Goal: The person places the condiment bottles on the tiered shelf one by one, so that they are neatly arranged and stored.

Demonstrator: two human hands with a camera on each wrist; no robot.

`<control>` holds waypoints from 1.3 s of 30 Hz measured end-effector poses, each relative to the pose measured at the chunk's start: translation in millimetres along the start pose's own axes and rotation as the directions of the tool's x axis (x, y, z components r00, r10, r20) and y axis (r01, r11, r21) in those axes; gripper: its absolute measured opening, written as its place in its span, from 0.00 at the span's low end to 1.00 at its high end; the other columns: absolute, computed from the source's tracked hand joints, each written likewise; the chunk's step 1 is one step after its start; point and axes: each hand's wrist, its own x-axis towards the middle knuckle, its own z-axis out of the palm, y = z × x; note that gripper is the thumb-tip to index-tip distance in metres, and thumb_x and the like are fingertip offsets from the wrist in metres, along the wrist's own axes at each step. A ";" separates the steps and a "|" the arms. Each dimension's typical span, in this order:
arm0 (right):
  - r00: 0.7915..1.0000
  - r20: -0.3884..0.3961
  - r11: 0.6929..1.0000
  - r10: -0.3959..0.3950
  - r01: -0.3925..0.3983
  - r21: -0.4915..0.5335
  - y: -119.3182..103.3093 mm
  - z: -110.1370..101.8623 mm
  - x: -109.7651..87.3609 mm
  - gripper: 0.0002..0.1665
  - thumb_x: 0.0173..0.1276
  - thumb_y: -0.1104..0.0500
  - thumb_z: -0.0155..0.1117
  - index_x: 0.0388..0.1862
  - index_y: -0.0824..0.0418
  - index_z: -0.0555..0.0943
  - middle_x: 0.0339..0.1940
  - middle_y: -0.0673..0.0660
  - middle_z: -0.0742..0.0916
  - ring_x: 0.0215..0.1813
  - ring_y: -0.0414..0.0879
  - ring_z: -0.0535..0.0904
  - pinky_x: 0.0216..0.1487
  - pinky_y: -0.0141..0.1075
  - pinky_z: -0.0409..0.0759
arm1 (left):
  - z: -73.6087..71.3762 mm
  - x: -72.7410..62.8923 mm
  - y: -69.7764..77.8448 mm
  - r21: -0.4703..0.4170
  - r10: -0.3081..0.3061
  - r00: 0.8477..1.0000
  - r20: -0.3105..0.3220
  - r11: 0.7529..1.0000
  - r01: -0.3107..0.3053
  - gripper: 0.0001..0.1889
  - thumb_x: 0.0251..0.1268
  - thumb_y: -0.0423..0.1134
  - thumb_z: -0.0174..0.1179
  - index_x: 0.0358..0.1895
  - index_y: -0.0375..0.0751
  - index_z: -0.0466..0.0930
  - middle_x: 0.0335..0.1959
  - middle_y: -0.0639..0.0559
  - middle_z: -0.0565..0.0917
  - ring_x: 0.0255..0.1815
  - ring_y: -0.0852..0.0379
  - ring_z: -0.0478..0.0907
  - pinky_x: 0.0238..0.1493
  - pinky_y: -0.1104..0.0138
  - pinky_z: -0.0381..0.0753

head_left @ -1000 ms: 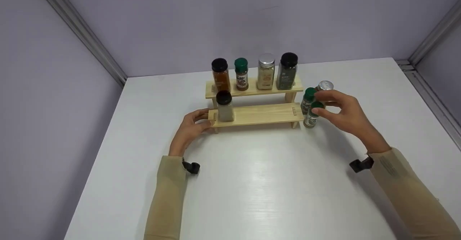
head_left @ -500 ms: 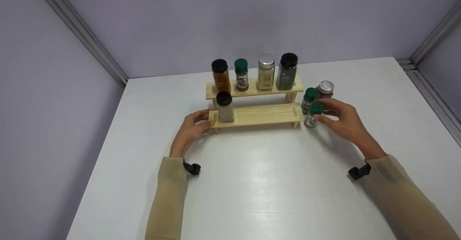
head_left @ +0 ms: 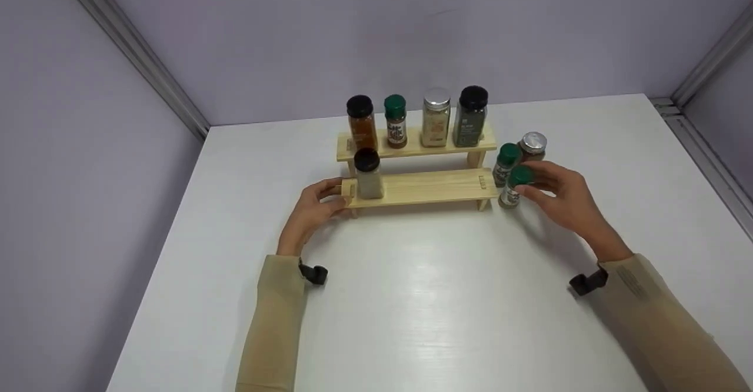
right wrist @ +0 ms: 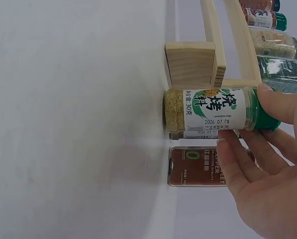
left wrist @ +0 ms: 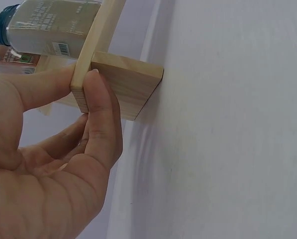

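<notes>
Green-capped jar point(right wrist: 215, 109), right of centre in the head view: upright, just left of your right hand point(head_left: 559, 196), which appears to pinch its cap point(head_left: 520, 173); your left hand point(head_left: 315, 205) grips the rack point(head_left: 429, 186).

The nearer green-capped spice jar point(right wrist: 213, 110) stands upright beside the two-tier wooden rack point(head_left: 432, 188).

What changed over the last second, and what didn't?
The right grip came down slightly toward the near side and now holds the front green-capped jar, which still stands in place. Unchanged: the left grip on the left end of the front shelf, and the other jars.
</notes>
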 end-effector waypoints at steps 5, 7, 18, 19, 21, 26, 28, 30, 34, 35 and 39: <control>1.000 -0.013 1.000 -0.019 0.019 -0.002 -8.2 -4.7 -1.2 0.26 0.73 0.65 0.73 0.69 0.63 0.82 0.58 0.63 0.88 0.54 0.27 0.82 0.55 0.17 0.79 | 0.7 1.3 0.5 0.001 -0.014 1.000 -0.006 1.000 0.014 0.31 0.76 0.31 0.62 0.80 0.38 0.68 0.73 0.39 0.74 0.67 0.45 0.80 0.63 0.60 0.85; 0.999 -0.016 0.999 -0.032 0.032 -0.005 -12.1 -6.8 -1.0 0.26 0.73 0.65 0.74 0.69 0.63 0.82 0.57 0.63 0.88 0.54 0.27 0.83 0.55 0.17 0.80 | 0.9 1.5 0.5 -0.005 -0.019 1.000 -0.007 1.000 0.019 0.31 0.76 0.31 0.61 0.80 0.38 0.68 0.73 0.38 0.74 0.66 0.45 0.80 0.63 0.61 0.85; 0.995 -0.082 0.998 -0.058 0.060 0.012 -40.1 -19.2 6.3 0.26 0.71 0.67 0.75 0.67 0.66 0.83 0.52 0.41 0.87 0.53 0.29 0.85 0.55 0.18 0.81 | 0.8 1.2 -0.3 -0.029 -0.015 1.000 0.005 0.999 0.015 0.31 0.76 0.29 0.61 0.79 0.38 0.69 0.72 0.38 0.74 0.65 0.46 0.80 0.65 0.58 0.85; 0.994 -0.086 0.998 -0.064 0.065 0.009 -42.5 -19.9 7.3 0.26 0.71 0.67 0.75 0.67 0.66 0.83 0.52 0.40 0.86 0.52 0.29 0.85 0.55 0.17 0.81 | 0.6 1.4 -0.3 -0.026 -0.016 1.000 0.007 1.000 0.016 0.31 0.76 0.29 0.61 0.80 0.38 0.68 0.72 0.38 0.74 0.65 0.46 0.80 0.65 0.57 0.84; 0.993 -0.093 0.997 -0.076 0.077 0.003 -47.7 -20.6 9.5 0.27 0.70 0.67 0.76 0.67 0.66 0.83 0.51 0.39 0.87 0.52 0.29 0.85 0.55 0.17 0.81 | 0.5 1.8 0.0 -0.024 -0.017 1.000 0.010 1.000 0.017 0.31 0.77 0.30 0.61 0.80 0.38 0.68 0.73 0.38 0.74 0.65 0.46 0.80 0.65 0.57 0.84; 0.984 -0.131 0.992 -0.120 0.125 0.026 -61.6 -16.7 14.8 0.26 0.68 0.70 0.77 0.65 0.66 0.85 0.51 0.40 0.88 0.51 0.32 0.86 0.55 0.20 0.82 | 1.2 3.5 1.8 -0.033 -0.027 1.000 0.009 0.999 0.028 0.30 0.77 0.30 0.62 0.80 0.37 0.68 0.72 0.38 0.74 0.65 0.45 0.80 0.63 0.59 0.85; 0.980 -0.144 0.988 -0.140 0.147 0.046 -65.9 -12.6 16.9 0.25 0.67 0.71 0.77 0.63 0.66 0.85 0.50 0.41 0.88 0.50 0.33 0.87 0.54 0.20 0.83 | 1.5 4.2 2.1 -0.042 -0.032 0.999 0.007 0.999 0.032 0.31 0.77 0.30 0.63 0.79 0.37 0.69 0.72 0.38 0.74 0.65 0.45 0.80 0.62 0.61 0.86; 0.979 -0.143 0.984 -0.149 0.161 0.076 -70.5 -7.7 19.2 0.24 0.67 0.71 0.77 0.62 0.67 0.86 0.49 0.42 0.89 0.48 0.35 0.88 0.51 0.22 0.84 | 1.6 4.5 2.0 -0.057 -0.037 0.999 0.004 0.998 0.037 0.31 0.76 0.30 0.64 0.79 0.37 0.69 0.71 0.38 0.74 0.65 0.45 0.80 0.62 0.62 0.86; 0.979 -0.125 0.977 -0.161 0.176 0.121 -79.9 2.8 25.4 0.23 0.67 0.71 0.77 0.61 0.66 0.87 0.47 0.45 0.91 0.47 0.38 0.89 0.49 0.25 0.86 | 1.4 4.0 1.3 -0.054 -0.037 0.999 -0.002 0.998 0.037 0.31 0.76 0.30 0.65 0.79 0.37 0.69 0.71 0.38 0.75 0.65 0.45 0.80 0.61 0.63 0.87; 0.979 -0.120 0.975 -0.163 0.178 0.131 -83.1 5.4 27.2 0.23 0.67 0.70 0.77 0.61 0.65 0.87 0.47 0.45 0.91 0.47 0.39 0.90 0.49 0.26 0.87 | 1.5 3.6 1.5 -0.053 -0.035 0.999 -0.003 0.998 0.035 0.31 0.75 0.30 0.65 0.79 0.36 0.69 0.71 0.38 0.75 0.65 0.45 0.80 0.61 0.62 0.87; 0.978 -0.102 0.970 -0.180 0.194 0.145 -93.3 16.7 35.0 0.23 0.67 0.69 0.77 0.61 0.65 0.87 0.48 0.46 0.90 0.49 0.39 0.89 0.53 0.26 0.86 | 1.9 3.3 2.5 -0.054 -0.030 1.000 0.000 0.998 0.030 0.31 0.75 0.29 0.64 0.79 0.36 0.69 0.71 0.37 0.75 0.65 0.45 0.79 0.63 0.60 0.86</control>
